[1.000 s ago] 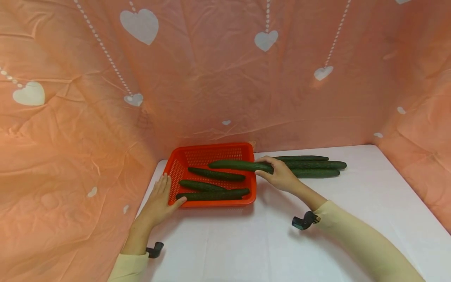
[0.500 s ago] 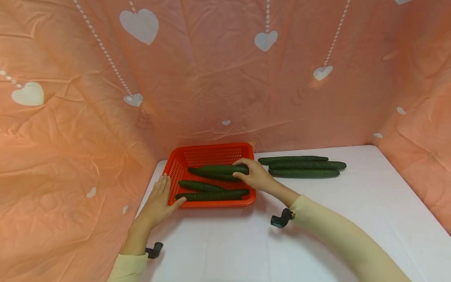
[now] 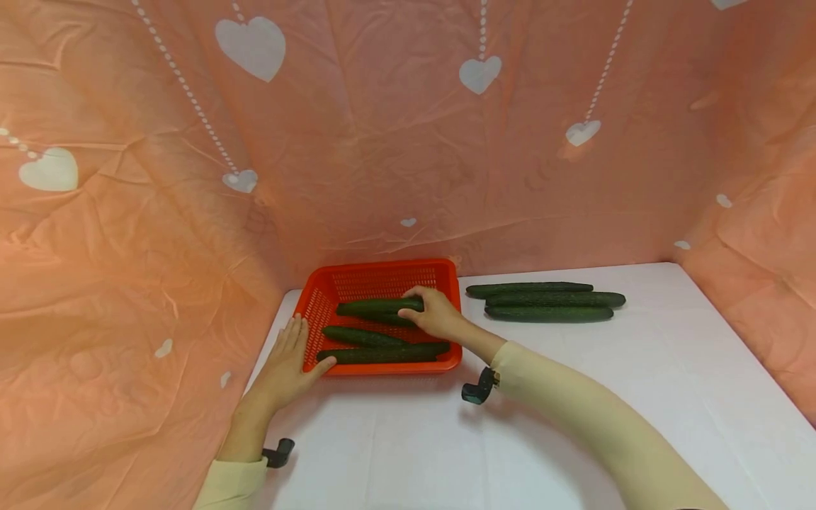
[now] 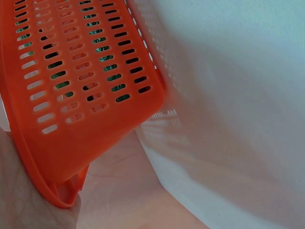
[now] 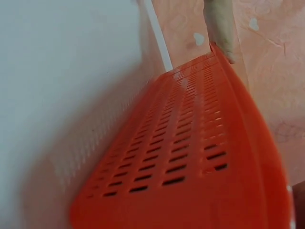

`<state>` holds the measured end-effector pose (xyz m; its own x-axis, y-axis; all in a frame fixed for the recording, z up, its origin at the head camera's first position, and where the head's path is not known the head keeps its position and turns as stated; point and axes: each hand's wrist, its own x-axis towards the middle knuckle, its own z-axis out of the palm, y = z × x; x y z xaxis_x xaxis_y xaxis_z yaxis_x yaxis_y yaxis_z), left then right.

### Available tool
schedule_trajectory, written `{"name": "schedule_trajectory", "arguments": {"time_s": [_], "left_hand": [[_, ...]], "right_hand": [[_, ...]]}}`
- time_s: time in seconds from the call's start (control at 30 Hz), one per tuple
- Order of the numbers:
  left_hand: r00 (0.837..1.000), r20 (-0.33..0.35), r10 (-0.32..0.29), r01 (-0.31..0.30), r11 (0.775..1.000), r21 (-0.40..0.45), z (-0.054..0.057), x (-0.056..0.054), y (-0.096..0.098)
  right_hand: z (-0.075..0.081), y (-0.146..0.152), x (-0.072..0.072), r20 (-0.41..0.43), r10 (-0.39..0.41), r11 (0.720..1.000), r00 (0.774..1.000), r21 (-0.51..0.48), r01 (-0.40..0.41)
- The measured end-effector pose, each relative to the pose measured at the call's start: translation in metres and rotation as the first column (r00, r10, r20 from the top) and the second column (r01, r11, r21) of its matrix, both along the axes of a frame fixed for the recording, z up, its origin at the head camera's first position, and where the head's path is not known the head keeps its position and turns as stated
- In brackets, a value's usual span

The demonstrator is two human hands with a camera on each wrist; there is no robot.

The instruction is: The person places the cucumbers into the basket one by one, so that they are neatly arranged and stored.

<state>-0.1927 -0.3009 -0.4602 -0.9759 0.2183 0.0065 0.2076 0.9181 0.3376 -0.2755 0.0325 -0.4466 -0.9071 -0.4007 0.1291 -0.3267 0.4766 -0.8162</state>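
In the head view my right hand (image 3: 436, 314) reaches over the right side of a red plastic basket (image 3: 395, 369) and grips the right end of a dark green cucumber (image 3: 376, 306). That cucumber lies along another one (image 3: 389, 319), partly hidden beneath it. Nearer the front wall of the basket, a cucumber (image 3: 360, 336) and a longer cucumber (image 3: 382, 353) lie close together. My left hand (image 3: 287, 365) rests on the basket's left front corner, fingers straight and thumb on the rim. The left wrist view shows the slotted basket wall (image 4: 76, 71) beside that hand.
To the right of the basket, three cucumbers (image 3: 551, 300) lie side by side on the white table (image 3: 561, 368). An orange-pink cloth (image 3: 357, 142) with white hearts hangs behind the table and along both sides.
My right hand has carried the cucumber left from above the basket's right rim, down into the basket beside the one at the back. My left hand has stayed on the corner.
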Motion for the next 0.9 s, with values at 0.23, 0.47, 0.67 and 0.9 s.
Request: {"name": "schedule_trajectory", "arguments": {"time_s": [0.23,0.47,0.67,0.9], "left_hand": [[1.0,0.007,0.001,-0.001,1.0,-0.007,0.0,0.0,-0.001],[1.0,0.005,-0.001,0.001,1.0,-0.008,0.001,0.0,-0.001],[1.0,0.0,0.001,-0.001,1.0,-0.006,0.001,-0.001,0.0],[1.0,0.0,0.0,0.0,1.0,-0.008,-0.002,-0.002,-0.002]], "right_hand": [[-0.003,-0.015,-0.004,0.063,0.001,1.0,0.998,0.023,-0.002],[-0.007,-0.019,-0.006,0.091,-0.016,0.997,0.996,0.078,0.009],[-0.003,-0.016,-0.005,0.101,0.015,0.996,0.995,0.09,-0.024],[0.011,0.004,0.0,0.033,0.036,0.999,0.999,-0.021,-0.035]]}}
